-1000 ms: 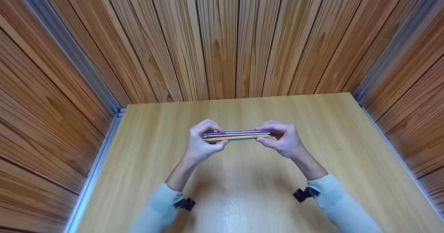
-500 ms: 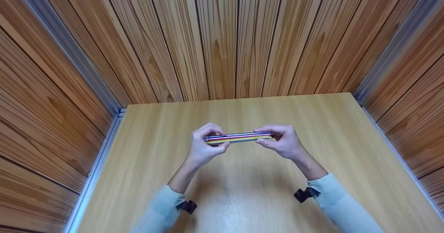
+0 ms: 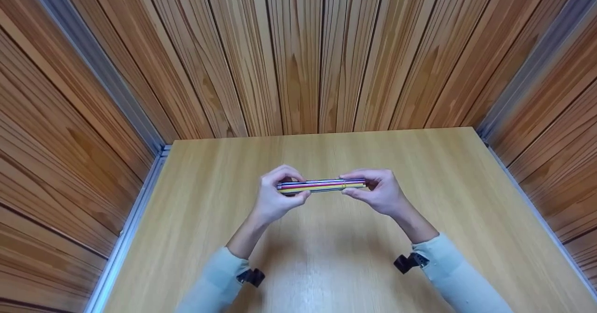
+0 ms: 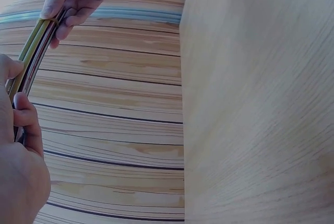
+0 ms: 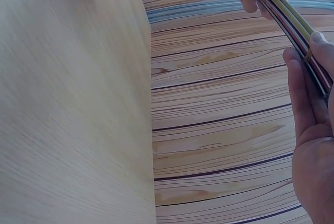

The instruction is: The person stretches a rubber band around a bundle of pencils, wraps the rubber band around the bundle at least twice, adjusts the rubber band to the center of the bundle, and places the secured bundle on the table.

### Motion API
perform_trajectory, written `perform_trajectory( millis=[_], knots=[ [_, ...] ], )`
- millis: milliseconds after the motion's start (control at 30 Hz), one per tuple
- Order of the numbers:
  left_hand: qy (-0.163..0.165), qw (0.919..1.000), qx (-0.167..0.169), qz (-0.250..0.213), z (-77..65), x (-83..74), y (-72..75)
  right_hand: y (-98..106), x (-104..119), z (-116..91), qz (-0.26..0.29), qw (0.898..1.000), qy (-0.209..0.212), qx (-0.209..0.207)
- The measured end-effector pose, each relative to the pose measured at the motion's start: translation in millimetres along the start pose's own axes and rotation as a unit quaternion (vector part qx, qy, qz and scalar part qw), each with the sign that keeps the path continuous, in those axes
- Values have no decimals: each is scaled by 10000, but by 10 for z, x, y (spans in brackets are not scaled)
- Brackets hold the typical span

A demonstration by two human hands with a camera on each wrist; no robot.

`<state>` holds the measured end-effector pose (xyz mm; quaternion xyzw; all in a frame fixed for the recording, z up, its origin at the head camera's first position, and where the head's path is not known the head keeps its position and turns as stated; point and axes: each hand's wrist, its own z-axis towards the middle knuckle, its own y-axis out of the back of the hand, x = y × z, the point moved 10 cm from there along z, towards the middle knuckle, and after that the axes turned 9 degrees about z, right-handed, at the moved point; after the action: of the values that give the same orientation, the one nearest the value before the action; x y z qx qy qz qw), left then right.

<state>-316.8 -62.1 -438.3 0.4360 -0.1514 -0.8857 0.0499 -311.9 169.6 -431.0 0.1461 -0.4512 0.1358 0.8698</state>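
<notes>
Tabletop of pale wood, grain running front to back; faint shadows and a whitish sheen on its near half; behind it stands a back wall of knotty brown planks, dark lines between them; like planks on the left wall and right wall; grey metal posts at both corners, a metal rail along the left edge.

A bundle of slim pencil-like rods is held level, roughly side to side, above the middle of the tabletop; yellow, red and dark stripes; left hand pinches one end between thumb and fingers, right hand pinches the other likewise.

Head view alone gives both pale sleeves, a black wrist device at each cuff, and the shadows; there the band is a thin mark near the right hand; right wrist view shows it plainly as a loop around the rods, right thumb just beside it, fingers lying along the opposite side; left wrist view shows the left thumb and curled fingers close on the near end, partly cut by the frame edge; both wrist views bend the bundle into a curve, and both show a bluish strip across the planks.
</notes>
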Motion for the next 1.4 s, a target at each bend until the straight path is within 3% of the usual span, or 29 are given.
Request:
perform_trajectory(
  millis=[200, 367, 567, 1000, 1400],
  knots=[
    [-71, 9998, 188, 32, -5, -19, -40, -61, -31, -3, -137, 9997, -51, 193],
    [-249, 9997, 83, 30, 34, -69, 52, -26, 45, 12, 205, 9997, 104, 129],
    [-217, 9998, 1, 37, 73, -110, 143, 16, 152, 57, 503, 9980, 363, -77],
    [-265, 9994, -206, 31, 41, -128, 125, -32, 170, 107, 507, 9978, 406, -126],
    [-205, 9996, -10, 180, 50, -110, 52, 1, 103, 64, 329, 9989, 276, -213]
  ],
)
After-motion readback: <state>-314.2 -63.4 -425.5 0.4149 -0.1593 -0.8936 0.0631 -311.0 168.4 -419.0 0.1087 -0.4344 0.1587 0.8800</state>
